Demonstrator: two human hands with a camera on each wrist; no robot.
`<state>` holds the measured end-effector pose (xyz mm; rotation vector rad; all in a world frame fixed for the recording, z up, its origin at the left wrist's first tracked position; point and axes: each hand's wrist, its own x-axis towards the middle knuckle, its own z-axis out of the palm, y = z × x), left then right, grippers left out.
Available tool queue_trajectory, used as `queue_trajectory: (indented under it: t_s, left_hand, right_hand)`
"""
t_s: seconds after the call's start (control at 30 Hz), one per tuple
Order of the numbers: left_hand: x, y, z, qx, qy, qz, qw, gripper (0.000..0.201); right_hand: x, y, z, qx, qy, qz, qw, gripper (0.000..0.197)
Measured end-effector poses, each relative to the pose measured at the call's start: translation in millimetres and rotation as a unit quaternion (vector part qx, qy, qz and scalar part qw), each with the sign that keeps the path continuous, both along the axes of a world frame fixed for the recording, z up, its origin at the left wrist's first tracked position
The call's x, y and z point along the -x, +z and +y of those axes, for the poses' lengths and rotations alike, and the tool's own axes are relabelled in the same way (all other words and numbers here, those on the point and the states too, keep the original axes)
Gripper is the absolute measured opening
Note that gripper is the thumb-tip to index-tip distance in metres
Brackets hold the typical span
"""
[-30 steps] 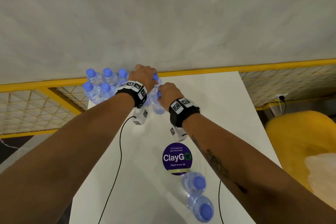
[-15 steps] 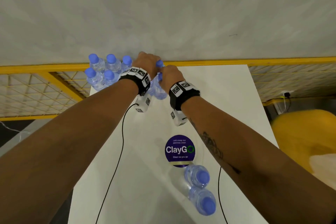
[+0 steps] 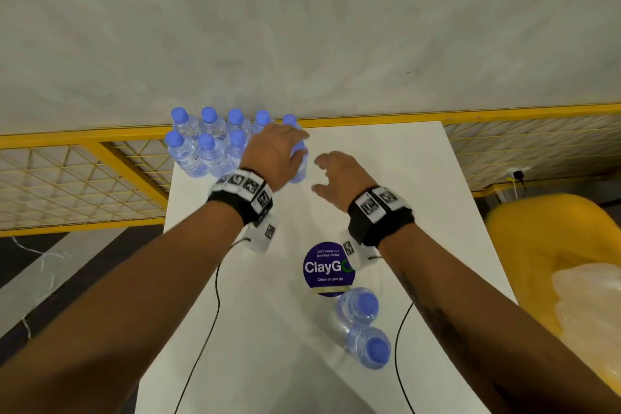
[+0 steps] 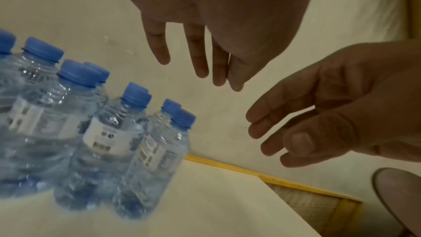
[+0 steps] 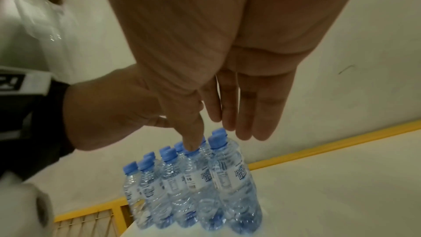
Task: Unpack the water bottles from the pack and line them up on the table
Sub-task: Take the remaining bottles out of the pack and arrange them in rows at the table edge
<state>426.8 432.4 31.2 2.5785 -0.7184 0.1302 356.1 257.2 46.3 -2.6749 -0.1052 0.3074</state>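
Several clear water bottles (image 3: 208, 144) with blue caps stand in two rows at the far left corner of the white table (image 3: 396, 185). My left hand (image 3: 275, 151) hovers over the right end of the group, fingers straight and holding nothing, as the left wrist view shows (image 4: 198, 57). The end bottle (image 3: 300, 170) shows just past it. My right hand (image 3: 339, 175) floats to the right of the bottles, fingers relaxed and empty (image 5: 239, 107). Two more bottles (image 3: 358, 306) (image 3: 369, 348) stand apart near me. In the wrist views the group (image 4: 109, 132) (image 5: 193, 183) stands upright.
A round purple ClayGo sticker (image 3: 327, 267) lies mid-table. A yellow mesh railing (image 3: 84, 178) runs behind and left of the table. A yellow chair (image 3: 537, 245) at the right holds crumpled clear plastic (image 3: 591, 299). Thin black cables (image 3: 208, 329) trail across the table.
Both hands gripped bottles at the right end of the group before. Now both have let go and drawn back, the right hand moving off to the right; those bottles stand with the rows.
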Motion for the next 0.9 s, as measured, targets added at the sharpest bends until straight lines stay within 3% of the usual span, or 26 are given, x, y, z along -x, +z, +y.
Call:
queue_trajectory:
  t_s: [0.1, 0.23, 0.33, 0.5, 0.73, 0.9]
  left_hand:
    - [62.2, -4.7, -6.7, 0.023, -0.034, 0.005, 0.999, 0.035]
    - [139.4, -9.9, -27.0, 0.041, -0.112, 0.09, 0.989, 0.036]
    - [184.3, -9.2, -40.6, 0.018, -0.161, 0.138, 0.977, 0.033]
    - [234.6, -13.9, -48.4, -0.022, -0.207, 0.192, 0.959, 0.032]
    - [248.2, -10.0, -62.0, -0.126, -0.152, 0.226, 0.954, 0.05]
    - [247.4, -24.6, -68.6, -0.174, -0.141, 0.178, 0.958, 0.031]
  right_hand:
    - [57.3, 4.9, -13.8, -0.006, 0.004, 0.034, 0.999, 0.055]
    - [132.7, 18.8, -27.1, -0.003, 0.008, 0.056, 0.998, 0.042]
    - [184.7, 31.0, -35.4, 0.014, 0.001, 0.092, 0.996, 0.029]
    - [256.8, 18.3, -40.6, 0.003, 0.034, 0.131, 0.991, 0.03]
    - [268.0, -17.1, -36.5, 0.074, 0.101, 0.114, 0.986, 0.032]
    - [263.7, -20.9, -39.3, 0.077, 0.119, 0.11, 0.984, 0.031]
